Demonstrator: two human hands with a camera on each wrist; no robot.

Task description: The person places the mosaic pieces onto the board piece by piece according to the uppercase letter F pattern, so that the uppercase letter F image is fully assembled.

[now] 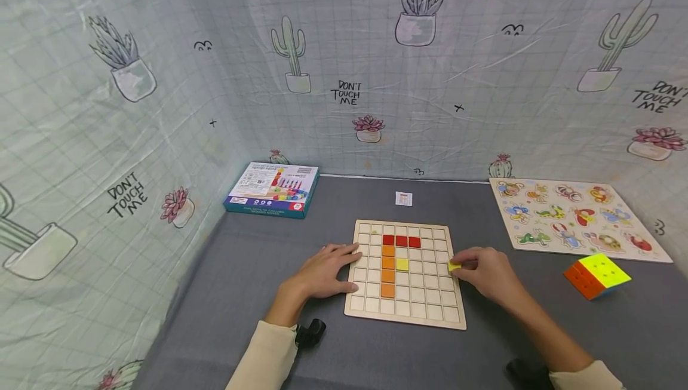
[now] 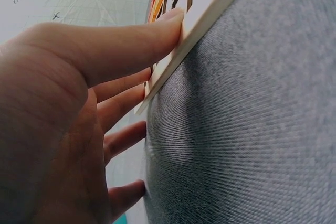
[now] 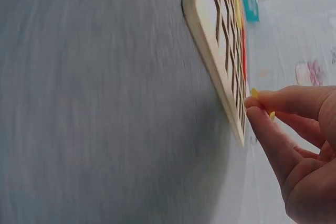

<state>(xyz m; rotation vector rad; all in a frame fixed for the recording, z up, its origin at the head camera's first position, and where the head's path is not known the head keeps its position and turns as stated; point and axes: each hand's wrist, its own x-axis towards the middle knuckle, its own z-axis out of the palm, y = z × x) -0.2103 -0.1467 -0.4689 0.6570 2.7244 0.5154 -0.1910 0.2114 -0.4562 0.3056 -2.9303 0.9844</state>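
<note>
A wooden grid board (image 1: 427, 312) lies flat on the grey cloth. Three red square tiles (image 1: 401, 240) sit in a row near its top. Below the leftmost red one runs a column of several orange tiles (image 1: 388, 275), and one yellow tile (image 1: 401, 264) lies just right of that column. My left hand (image 1: 321, 272) rests at the board's left edge, thumb and fingertips touching it, fingers spread. At the right edge my right hand (image 1: 490, 273) pinches another yellow tile (image 1: 454, 266) between thumb and fingers; in the right wrist view its corners (image 3: 254, 93) poke out.
A boxed game (image 1: 272, 190) stands at the back left. A small printed paper (image 1: 404, 199) lies behind the board. At the right are an insect picture puzzle board (image 1: 577, 217) and a puzzle cube (image 1: 598, 276). A plant-print sheet (image 1: 344, 49) walls the back and left.
</note>
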